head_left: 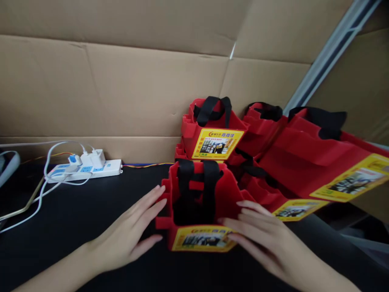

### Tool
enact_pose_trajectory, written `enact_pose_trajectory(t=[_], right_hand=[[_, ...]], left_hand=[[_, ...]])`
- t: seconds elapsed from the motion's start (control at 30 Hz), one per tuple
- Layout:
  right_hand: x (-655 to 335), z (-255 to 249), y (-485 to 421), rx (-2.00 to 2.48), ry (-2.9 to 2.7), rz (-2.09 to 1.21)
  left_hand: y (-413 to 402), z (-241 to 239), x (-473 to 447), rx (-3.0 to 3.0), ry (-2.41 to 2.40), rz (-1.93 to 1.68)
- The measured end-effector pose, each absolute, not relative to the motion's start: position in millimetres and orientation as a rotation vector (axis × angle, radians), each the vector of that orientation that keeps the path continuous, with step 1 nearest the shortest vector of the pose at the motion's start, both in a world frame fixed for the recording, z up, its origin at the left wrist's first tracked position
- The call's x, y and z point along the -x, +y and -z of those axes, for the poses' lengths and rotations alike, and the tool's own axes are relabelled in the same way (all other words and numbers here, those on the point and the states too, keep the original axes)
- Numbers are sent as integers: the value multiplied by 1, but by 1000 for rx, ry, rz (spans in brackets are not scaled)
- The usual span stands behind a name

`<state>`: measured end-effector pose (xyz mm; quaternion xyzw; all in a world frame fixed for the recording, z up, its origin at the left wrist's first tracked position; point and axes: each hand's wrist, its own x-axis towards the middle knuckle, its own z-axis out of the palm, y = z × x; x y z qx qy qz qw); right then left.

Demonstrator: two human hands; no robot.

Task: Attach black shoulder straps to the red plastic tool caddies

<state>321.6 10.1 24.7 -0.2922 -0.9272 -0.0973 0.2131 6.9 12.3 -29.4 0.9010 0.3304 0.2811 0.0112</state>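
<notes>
A small red fabric bag (225,194) with black handles and a yellow printed label stands open on the black table (75,219). My left hand (130,231) lies flat with fingers stretched, its fingertips touching the bag's left side. My right hand (261,235) is flat too, fingers resting against the bag's right front corner by the label. Neither hand holds anything.
More red bags of the same kind are stacked behind (212,129) and piled to the right (306,158). A white power strip (88,168) with plugs and white cables sits at the back left. Cardboard walls (121,89) close off the back.
</notes>
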Motion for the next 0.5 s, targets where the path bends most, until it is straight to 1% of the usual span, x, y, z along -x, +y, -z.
enact_pose_trajectory(t=[0.1,0.2,0.4,0.5], right_hand=[[-351,-22,25,872,-2583,313],[-365,-17,40,939,-2555,323],[-365,-8,64,1008,-2462,312],[-366,-4,72,992,-2467,311]], left_hand=[[36,37,-30,-2792,894,-870],[52,42,-52,-2717,868,-919],[73,50,-87,-2421,968,-1323],[81,53,-90,-2415,1015,-1379]])
